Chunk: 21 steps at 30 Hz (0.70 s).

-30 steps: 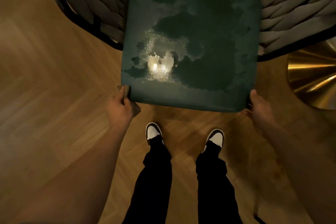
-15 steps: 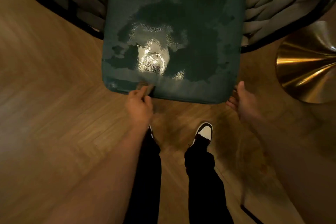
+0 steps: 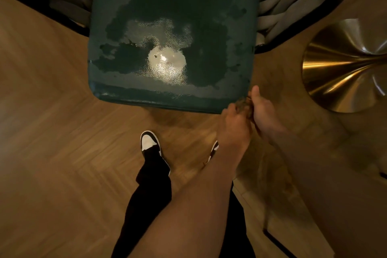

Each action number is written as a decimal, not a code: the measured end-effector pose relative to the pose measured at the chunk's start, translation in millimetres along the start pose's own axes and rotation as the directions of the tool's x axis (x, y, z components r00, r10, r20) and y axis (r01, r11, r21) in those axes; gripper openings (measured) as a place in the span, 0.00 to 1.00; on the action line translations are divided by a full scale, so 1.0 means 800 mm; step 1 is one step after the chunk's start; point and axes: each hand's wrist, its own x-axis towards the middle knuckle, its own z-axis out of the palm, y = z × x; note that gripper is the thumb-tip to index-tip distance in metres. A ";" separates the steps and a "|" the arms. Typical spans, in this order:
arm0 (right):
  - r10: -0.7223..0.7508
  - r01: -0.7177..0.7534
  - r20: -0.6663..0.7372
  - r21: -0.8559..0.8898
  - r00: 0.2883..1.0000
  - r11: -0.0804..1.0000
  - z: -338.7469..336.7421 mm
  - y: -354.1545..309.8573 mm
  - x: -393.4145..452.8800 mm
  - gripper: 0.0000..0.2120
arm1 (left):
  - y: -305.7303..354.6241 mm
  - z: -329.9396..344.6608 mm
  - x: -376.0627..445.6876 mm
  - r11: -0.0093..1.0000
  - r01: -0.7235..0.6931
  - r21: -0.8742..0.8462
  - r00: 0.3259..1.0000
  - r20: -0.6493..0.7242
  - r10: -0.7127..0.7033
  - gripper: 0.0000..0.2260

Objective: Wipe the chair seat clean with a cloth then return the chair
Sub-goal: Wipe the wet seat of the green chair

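— Where is the cloth (image 3: 243, 104)?

— Bunched small and brown between both hands, right at the near right corner of the chair seat (image 3: 171, 27). The left hand (image 3: 233, 128) has reached across the body and curls its fingers round the wad; the right hand (image 3: 263, 113) grips it from the other side, thumb up against the seat's corner.

— Why both hands on it?

— My guess is a handover or a regathering, so that one hand gets a firm wad to wipe with. Which hand will take it, I cannot tell.

— And the seat itself?

— Dark green, patchy, with a bright glare near the front middle; the blotches look like wet or worn areas, which one is unclear. The person stands on the wooden floor (image 3: 52, 132) at its front edge, feet just short of it, well placed to reach the whole surface. A brass base (image 3: 343, 65) sits to the right.
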 end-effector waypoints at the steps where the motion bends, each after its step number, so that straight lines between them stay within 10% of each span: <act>1: -0.008 0.008 0.005 -0.013 1.000 1.000 -0.002 0.000 0.002 0.36 | 0.001 0.001 0.001 0.998 -0.019 0.059 1.000 -0.003 0.019 0.13; 8: -0.059 0.057 -0.008 -0.127 0.998 0.990 -0.003 -0.004 0.006 0.19 | -0.024 -0.040 0.015 0.992 -0.071 0.107 0.991 -0.105 0.082 0.12; 21: -0.123 0.069 -0.114 -0.390 0.986 0.918 0.033 -0.033 0.005 0.37 | -0.159 -0.157 0.027 0.986 0.071 0.151 0.963 -0.270 -0.027 0.16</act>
